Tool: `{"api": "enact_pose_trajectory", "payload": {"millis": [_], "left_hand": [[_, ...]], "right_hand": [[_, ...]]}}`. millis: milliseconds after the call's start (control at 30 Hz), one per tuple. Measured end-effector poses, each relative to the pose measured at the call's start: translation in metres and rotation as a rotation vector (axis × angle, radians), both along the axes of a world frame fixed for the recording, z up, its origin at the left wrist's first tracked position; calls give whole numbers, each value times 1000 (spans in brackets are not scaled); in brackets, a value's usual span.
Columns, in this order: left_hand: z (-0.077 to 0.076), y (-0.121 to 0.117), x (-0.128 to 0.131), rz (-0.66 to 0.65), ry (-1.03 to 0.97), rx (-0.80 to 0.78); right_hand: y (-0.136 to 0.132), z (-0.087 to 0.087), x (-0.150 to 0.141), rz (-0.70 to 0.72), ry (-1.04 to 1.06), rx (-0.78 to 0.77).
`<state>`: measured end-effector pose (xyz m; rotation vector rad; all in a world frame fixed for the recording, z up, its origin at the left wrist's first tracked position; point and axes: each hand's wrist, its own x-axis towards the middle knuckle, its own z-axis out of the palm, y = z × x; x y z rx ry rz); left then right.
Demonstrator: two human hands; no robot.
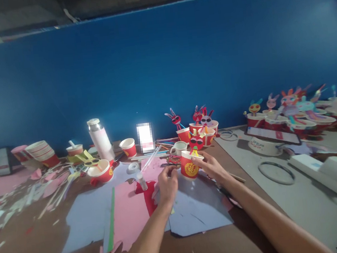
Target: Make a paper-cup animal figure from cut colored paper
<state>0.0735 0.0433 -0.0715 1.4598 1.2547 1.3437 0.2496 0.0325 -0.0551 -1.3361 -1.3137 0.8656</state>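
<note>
And our right hand [212,167] grips the red cup [189,168] at its right side; our left hand [168,182] curls just beside it, hold unclear.

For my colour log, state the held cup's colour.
The held cup is red with a yellow emblem; head view.

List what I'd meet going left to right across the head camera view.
Stacked paper cups, pink-and-white flask, left hand, red paper cup in the right hand, tablet.

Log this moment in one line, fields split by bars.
right hand: holding red cup | left hand: near cup, not gripping it
</note>
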Motion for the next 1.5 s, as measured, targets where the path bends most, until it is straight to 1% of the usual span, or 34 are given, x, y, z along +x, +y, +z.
{"api": "enact_pose_trajectory", "payload": {"millis": [100, 200, 333, 533, 767, 933, 1167, 1500], "left_hand": [[-4, 10, -8, 49, -114, -95], [-7, 16, -13, 48, -231, -157], [-6, 17, -12, -14, -364, -222], [-3, 17, -10, -107, -500, -287], [-4, 17, -11, -136, -542, -273], [-8, 19, -12, -149, -554, -276], [-9, 20, -13, -155, -585, -297], [-5, 19, -12, -126, -604, -302]], "right_hand": [[-3, 8, 3, 65, 63, -30], [-6, 15, 4, 127, 114, -57], [-9, 19, 5, 169, 146, -66], [-9, 15, 7, 184, 116, -97], [-4, 6, 9, 160, 70, -117], [-4, 4, 9, 157, 37, -117], [-5, 5, 9, 174, -13, -132], [-10, 14, 7, 224, -68, -141]]}}
